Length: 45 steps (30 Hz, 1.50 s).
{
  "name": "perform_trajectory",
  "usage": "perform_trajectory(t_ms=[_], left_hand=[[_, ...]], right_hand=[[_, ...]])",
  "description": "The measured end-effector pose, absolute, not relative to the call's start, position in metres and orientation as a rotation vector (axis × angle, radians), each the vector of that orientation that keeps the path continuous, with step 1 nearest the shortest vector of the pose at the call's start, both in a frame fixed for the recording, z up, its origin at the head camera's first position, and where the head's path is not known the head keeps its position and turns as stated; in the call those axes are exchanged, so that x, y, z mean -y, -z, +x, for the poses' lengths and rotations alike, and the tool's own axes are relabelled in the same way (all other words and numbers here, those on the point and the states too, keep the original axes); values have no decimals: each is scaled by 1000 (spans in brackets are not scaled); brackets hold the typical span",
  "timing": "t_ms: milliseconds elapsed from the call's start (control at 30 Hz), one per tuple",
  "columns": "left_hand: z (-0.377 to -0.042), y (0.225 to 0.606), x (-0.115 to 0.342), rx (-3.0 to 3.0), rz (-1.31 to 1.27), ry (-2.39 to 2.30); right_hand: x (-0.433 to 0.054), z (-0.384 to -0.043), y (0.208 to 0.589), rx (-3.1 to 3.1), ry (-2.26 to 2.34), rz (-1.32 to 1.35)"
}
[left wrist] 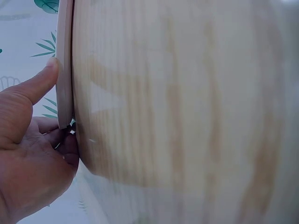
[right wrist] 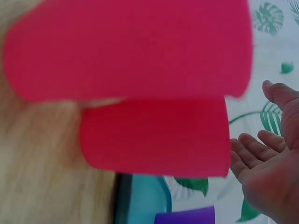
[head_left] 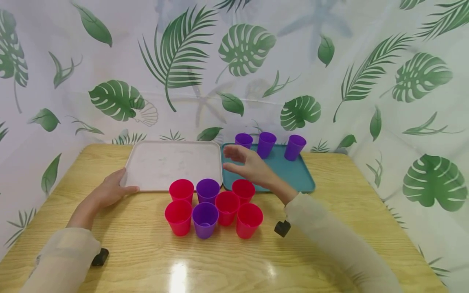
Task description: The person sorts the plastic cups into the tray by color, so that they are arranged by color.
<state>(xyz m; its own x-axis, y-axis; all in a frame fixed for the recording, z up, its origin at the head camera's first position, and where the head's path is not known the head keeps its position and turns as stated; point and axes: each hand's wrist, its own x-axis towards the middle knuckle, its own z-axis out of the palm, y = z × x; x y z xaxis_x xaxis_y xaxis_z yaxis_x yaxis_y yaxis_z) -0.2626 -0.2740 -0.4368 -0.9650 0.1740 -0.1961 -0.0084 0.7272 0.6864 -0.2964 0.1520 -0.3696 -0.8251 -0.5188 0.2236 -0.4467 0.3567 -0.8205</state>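
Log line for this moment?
left grip: holds corner of white rectangular tray; right grip: empty, over teal rectangular tray; on teal tray: three purple tapered cups; on wooden table: five red tapered cups, two purple

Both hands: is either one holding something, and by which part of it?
The left hand holds the white rectangular tray by its near left corner, thumb on the near edge. The right hand holds nothing.

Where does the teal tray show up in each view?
Head: teal tray, right of centre, partly behind the right hand.
Left wrist: not in it.
Right wrist: bottom edge, near centre, under the red cups in the picture.
Shared landmark: leaf-print backdrop.
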Motion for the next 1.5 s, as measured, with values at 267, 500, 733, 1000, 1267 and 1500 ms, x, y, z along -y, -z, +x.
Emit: perform_trajectory(t_ms=[267,500,733,1000,1267,1500], left_hand=[[-264,437,274,-2670,112,-1082],[-262,438,275,-2675,111,-1067],[-263,436,274,-2683,112,-1059],[-261,434,273,-2679,100,-1061],[-262,438,274,-2695,135,-1061],[-260,438,272,-2694,117,-1069]], right_hand=[[-139,-283,375,-2483,1364,-1008],[-134,-278,379,-2480,1219,-1039],[-131,-274,378,-2469,1072,-1165],[-128,-273,381,-2427,1053,-1178],[-125,-273,384,-2420,1003,-1202],[-122,-269,380,-2446,919,-1196]])
